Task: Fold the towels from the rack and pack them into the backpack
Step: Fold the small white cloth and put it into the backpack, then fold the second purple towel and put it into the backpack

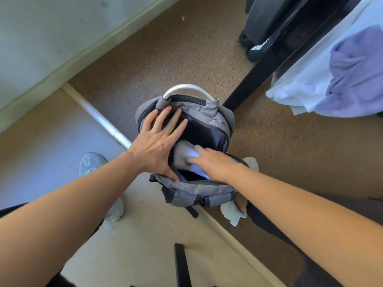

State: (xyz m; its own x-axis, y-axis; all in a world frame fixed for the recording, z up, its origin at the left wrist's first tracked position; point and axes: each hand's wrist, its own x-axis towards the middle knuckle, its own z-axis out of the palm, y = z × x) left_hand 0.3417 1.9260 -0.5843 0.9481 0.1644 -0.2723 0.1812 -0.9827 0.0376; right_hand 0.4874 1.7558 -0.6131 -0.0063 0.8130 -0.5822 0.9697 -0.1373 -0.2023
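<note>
Towel (198, 172) under right hand (213, 164) fingers, grip unclear | left hand (157, 141) fingers spread on backpack (194, 191)

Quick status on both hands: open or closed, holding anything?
Left hand: open, fingers spread, pressing the backpack mouth wide.
Right hand: closed on the white towel, inside the backpack.

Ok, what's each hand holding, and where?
Right hand grips the white towel by its upper end, inside the backpack. Left hand holds nothing; it presses the opening wide.
</note>
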